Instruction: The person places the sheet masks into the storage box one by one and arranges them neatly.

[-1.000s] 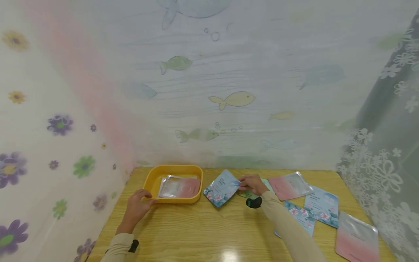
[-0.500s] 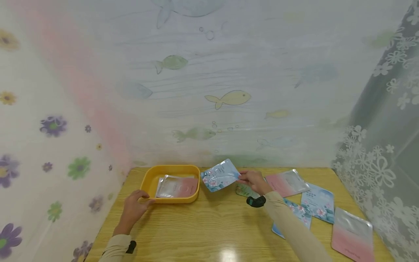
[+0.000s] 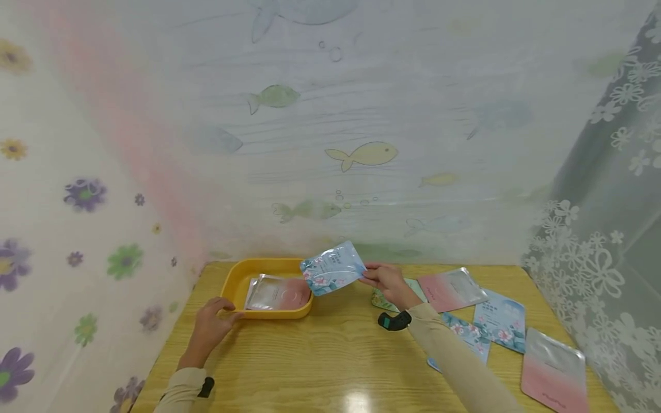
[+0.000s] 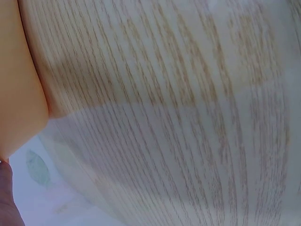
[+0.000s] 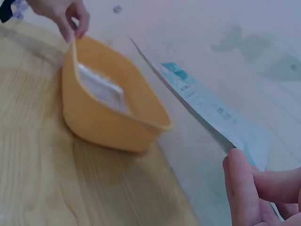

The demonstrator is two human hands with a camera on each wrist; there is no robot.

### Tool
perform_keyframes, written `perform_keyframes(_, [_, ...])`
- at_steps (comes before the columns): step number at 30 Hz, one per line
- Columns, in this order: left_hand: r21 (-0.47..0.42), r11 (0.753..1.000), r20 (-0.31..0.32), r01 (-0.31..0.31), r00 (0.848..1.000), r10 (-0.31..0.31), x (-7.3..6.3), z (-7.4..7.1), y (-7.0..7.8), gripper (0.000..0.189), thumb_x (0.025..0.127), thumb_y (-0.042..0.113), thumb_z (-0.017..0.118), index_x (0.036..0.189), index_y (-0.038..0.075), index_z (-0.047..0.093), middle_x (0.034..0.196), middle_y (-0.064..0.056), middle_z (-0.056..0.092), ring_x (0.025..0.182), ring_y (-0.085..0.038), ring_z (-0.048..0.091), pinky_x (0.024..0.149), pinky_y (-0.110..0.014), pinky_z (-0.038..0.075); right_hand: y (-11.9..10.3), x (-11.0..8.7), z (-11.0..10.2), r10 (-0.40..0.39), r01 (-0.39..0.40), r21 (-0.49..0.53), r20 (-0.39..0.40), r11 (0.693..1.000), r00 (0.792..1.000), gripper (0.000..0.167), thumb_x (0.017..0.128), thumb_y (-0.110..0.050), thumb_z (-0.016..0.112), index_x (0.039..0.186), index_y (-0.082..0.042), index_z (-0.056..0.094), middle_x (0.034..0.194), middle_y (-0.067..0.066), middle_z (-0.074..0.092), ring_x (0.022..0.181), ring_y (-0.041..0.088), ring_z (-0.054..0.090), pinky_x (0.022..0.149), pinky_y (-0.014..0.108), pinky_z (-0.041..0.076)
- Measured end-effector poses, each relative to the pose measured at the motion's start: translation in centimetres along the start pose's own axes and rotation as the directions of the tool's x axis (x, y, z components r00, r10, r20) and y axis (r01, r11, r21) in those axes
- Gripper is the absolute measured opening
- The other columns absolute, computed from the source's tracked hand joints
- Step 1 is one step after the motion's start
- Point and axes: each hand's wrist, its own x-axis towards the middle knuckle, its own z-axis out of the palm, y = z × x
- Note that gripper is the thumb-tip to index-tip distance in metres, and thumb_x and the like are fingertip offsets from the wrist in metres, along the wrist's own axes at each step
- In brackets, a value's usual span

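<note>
In the head view my left hand point(image 3: 209, 330) pinches the near left rim of a yellow plastic bin point(image 3: 273, 314). Inside the bin lie silver-and-pink sheet-mask packets point(image 3: 281, 292), overlapping. My right hand point(image 3: 389, 284) pinches the right corner of a blue floral sheet-mask packet point(image 3: 334, 268). That packet is tilted in the air, its left end over the bin's right rim. The right wrist view shows the packet point(image 5: 211, 110) nearly edge-on, raised beside the bin point(image 5: 106, 115). Only the bin's side point(image 4: 21, 84) and a bit of the left hand point(image 4: 7, 197) appear in the left wrist view.
On the table's right lie a green packet point(image 3: 381, 300), partly under the right hand, a pink-silver packet point(image 3: 451, 288), blue floral packets point(image 3: 500, 318) and another pink-silver packet point(image 3: 555, 370). The right sleeve covers part of one blue packet. A fish-painted curtain point(image 3: 361, 201) hangs behind.
My right hand has lifted the blue floral packet off the table and carried it left to the bin's right rim. The left hand has stayed on the rim.
</note>
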Motion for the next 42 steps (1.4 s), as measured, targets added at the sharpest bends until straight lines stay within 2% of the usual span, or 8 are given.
perform_keyframes(9, [-0.001, 1.0, -0.005, -0.003, 1.0, 0.003, -0.1, 0.0, -0.2, 0.026, 0.061, 0.007, 0.089, 0.074, 0.006, 0.066, 0.078, -0.004, 0.061, 0.074, -0.02, 0.058, 0.065, -0.044, 0.05, 1.1, 0.3, 2.9, -0.008, 0.01, 0.072, -0.02, 0.997, 1.0, 0.038, 0.087, 0.018, 0.051, 0.125, 0.015, 0.05, 0.119, 0.03, 0.05, 0.09, 0.027, 0.065, 0.081, 0.033, 0.053])
perform_keyframes(15, [-0.012, 1.0, -0.014, -0.009, 1.0, 0.008, 0.0, 0.1, -0.2, 0.027, 0.06, 0.004, 0.089, 0.073, 0.005, 0.065, 0.077, -0.005, 0.061, 0.072, -0.022, 0.058, 0.064, -0.045, 0.05, 2.0, 0.4, 4.7, 0.0, 0.003, 0.111, -0.026, 0.994, 1.0, 0.037, 0.087, 0.019, 0.051, 0.124, 0.015, 0.051, 0.119, 0.029, 0.051, 0.094, 0.029, 0.064, 0.081, 0.033, 0.053])
perform_keyframes(23, [-0.007, 1.0, -0.023, -0.024, 0.999, 0.024, 0.0, 0.0, 0.0, 0.027, 0.059, 0.002, 0.089, 0.073, 0.004, 0.065, 0.076, -0.006, 0.061, 0.071, -0.023, 0.058, 0.063, -0.046, 0.05, 2.9, 0.4, 6.9, -0.002, 0.006, 0.157, -0.028, 0.988, 1.0, 0.035, 0.086, 0.02, 0.051, 0.121, 0.02, 0.05, 0.109, 0.027, 0.057, 0.083, 0.023, 0.066, 0.08, 0.032, 0.053])
perform_keyframes(31, [-0.015, 0.998, -0.038, -0.054, 0.998, 0.053, 0.1, 0.3, -0.3, 0.029, 0.057, 0.002, 0.09, 0.072, 0.003, 0.065, 0.075, -0.006, 0.061, 0.07, -0.023, 0.058, 0.063, -0.044, 0.05, 3.7, 0.5, 8.5, 0.02, -0.011, 0.183, -0.049, 0.983, 0.999, 0.036, 0.087, 0.019, 0.053, 0.123, 0.017, 0.051, 0.113, 0.028, 0.055, 0.088, 0.025, 0.066, 0.085, 0.034, 0.051])
perform_keyframes(42, [0.017, 1.0, -0.026, -0.011, 1.0, 0.011, 0.0, 0.3, -0.3, 0.029, 0.058, 0.005, 0.09, 0.072, 0.004, 0.065, 0.076, -0.004, 0.06, 0.072, -0.021, 0.058, 0.065, -0.041, 0.05, 5.5, 0.8, 11.1, 0.066, -0.043, 0.231, -0.091, 0.972, 0.994, 0.036, 0.085, 0.018, 0.056, 0.121, 0.015, 0.054, 0.114, 0.029, 0.055, 0.088, 0.027, 0.067, 0.078, 0.03, 0.054])
